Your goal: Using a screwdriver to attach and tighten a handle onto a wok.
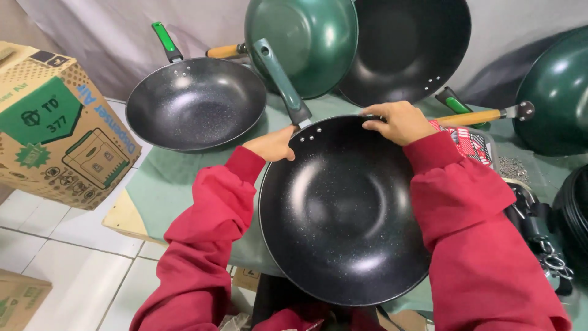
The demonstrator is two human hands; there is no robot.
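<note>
Down at 6 o'clock, both hands, left hand (pixel 274 146) and right hand (pixel 398 122), have fingers curled on the black wok's (pixel 343 211) far rim; it overhangs the counter (pixel 165 184), so it could tip off.

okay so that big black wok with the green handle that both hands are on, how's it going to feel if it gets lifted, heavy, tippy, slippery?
The black wok looks rigid metal, so probably stiff and fairly heavy. Its long green handle juts from one side, so it may tip that way. The left hand and right hand grip the rim; the glossy coating could feel slick.
</note>
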